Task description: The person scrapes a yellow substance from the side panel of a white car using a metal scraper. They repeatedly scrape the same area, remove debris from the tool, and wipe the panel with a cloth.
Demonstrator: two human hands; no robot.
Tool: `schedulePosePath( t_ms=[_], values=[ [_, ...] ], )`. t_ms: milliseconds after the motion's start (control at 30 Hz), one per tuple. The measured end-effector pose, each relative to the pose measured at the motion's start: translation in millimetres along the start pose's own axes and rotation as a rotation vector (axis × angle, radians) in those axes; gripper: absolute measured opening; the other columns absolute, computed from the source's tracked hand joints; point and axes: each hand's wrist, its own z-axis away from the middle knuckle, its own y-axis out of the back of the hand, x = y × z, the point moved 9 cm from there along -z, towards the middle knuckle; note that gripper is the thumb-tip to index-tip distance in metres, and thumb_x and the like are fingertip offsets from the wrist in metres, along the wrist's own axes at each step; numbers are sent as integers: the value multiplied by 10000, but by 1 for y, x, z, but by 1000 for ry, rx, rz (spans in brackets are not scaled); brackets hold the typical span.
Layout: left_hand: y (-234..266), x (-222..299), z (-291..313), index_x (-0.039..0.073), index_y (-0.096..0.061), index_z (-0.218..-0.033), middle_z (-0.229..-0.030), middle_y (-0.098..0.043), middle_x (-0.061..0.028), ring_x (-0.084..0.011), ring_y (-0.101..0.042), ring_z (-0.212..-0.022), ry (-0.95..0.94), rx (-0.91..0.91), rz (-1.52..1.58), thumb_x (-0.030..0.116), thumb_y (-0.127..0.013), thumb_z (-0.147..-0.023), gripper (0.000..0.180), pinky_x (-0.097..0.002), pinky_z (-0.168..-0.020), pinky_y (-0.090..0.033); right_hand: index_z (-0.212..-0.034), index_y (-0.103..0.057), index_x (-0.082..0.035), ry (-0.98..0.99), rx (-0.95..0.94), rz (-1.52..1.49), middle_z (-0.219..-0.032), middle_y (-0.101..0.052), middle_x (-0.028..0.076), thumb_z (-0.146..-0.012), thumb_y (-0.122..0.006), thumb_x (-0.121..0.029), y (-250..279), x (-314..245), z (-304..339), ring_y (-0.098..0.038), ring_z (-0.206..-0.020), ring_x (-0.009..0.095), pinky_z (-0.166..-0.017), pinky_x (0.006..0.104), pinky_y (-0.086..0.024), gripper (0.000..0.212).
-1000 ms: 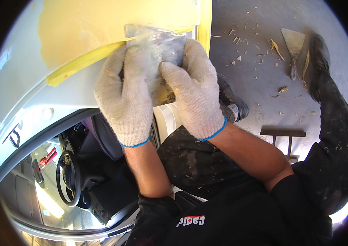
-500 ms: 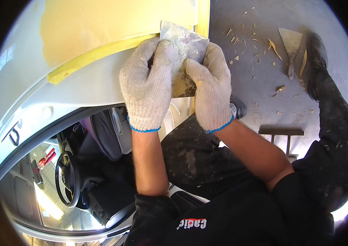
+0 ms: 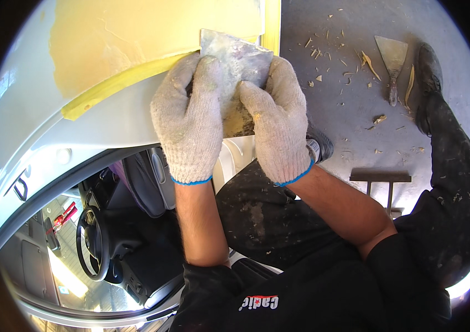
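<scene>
My left hand [image 3: 188,119] and my right hand [image 3: 280,119] wear off-white knit gloves with blue cuffs. Between them they grip a thin, stained grey filler spreader [image 3: 237,58] by its two sides, thumbs on the face turned to me. Its far edge overlaps the border of a white car panel coated with yellowish filler [image 3: 146,27]; whether it touches the surface cannot be made out. Yellow masking tape [image 3: 118,86] curves along the filler's near border. My fingers behind the spreader are hidden.
Left of my arms is the car's opening, with a steering wheel [image 3: 92,243] inside. On the grey floor at right lie a putty knife [image 3: 393,58] and scattered dry scraps [image 3: 369,62]. A dark metal stand [image 3: 380,176] is near my leg.
Both hands, with the spreader between them, have shifted a little to the left along the panel's taped border. Their hold looks the same.
</scene>
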Motion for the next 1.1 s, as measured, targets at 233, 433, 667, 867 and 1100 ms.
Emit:
schedulePosePath(
  t_ms=[233,433,667,867,1100],
  values=[
    [4,0,-1,-87,-678,-1137,-999,-703,-93,-132,-600,-902,-5,15,28,175,-619,-981,311,-289,-841,-499,-1265,-504,24,-56,-1,-50,-1072,-575,48,-943,-531,-19,-6,0,1,-552,-955,81,-852,261,-494,326],
    [8,1,0,-86,-682,-1133,-991,-704,-90,-129,-600,-895,10,28,-3,177,-621,-983,309,-283,-836,-496,-1257,-508,30,-66,-24,-58,-1077,-575,57,-941,-535,-22,-9,2,1,-556,-961,85,-862,268,-498,321],
    [12,0,1,-82,-685,-1132,-988,-704,-90,-131,-605,-896,4,45,-16,173,-618,-986,301,-277,-825,-494,-1215,-520,24,-85,-57,-5,-1052,-570,51,-940,-545,-26,-11,4,0,-554,-945,84,-842,269,-502,281],
    [18,5,1,-73,-688,-1102,-949,-688,-80,-125,-585,-861,-14,58,-78,160,-625,-982,270,-278,-790,-488,-1185,-528,17,-89,-58,-2,-1025,-560,38,-941,-557,-31,-14,7,0,-542,-916,74,-796,253,-495,251],
    [21,9,0,-70,-684,-1076,-906,-667,-61,-109,-554,-823,-34,78,-102,159,-632,-977,255,-270,-754,-476,-1005,-516,20,-65,-5,-83,-861,-488,44,-900,-535,-51,-20,1,-1,-467,-788,92,-671,281,-454,128]
  ],
)
